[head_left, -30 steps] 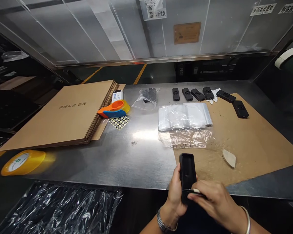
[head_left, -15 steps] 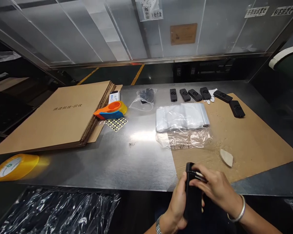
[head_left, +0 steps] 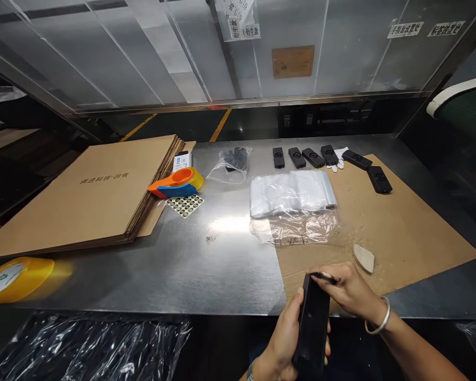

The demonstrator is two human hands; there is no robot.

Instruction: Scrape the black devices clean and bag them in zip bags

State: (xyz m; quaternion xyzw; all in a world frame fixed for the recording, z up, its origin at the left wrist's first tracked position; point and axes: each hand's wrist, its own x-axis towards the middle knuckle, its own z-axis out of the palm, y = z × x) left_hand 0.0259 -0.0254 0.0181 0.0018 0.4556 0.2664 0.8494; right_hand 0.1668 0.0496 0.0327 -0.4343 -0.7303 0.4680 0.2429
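Note:
My left hand (head_left: 283, 333) is wrapped round a long black plastic case (head_left: 314, 323), held upright and slightly tilted just off the table's front edge. Its smooth broad face is turned toward me. At the top end of the case, my right hand (head_left: 351, 288) pinches a slim pen-like tool (head_left: 326, 276), partly white and partly dark. The tool's tip lies at the case's upper edge; its exact kind cannot be made out. A pale, wedge-shaped piece (head_left: 364, 258) rests on the cardboard sheet (head_left: 404, 227) just beyond my right hand.
Several black devices (head_left: 297, 157) lie along the back, near white gloves (head_left: 341, 157). Clear plastic bags (head_left: 293, 193) are stacked in the middle. At left are flat cartons (head_left: 87, 196), an orange-blue tape dispenser (head_left: 178, 182), a sticker sheet (head_left: 185, 205) and a yellow tape roll (head_left: 18, 280).
My right hand has shifted slightly, and the tool now lies across the top end of the case. The case has turned to show more of its broad face. The whole view has shifted slightly.

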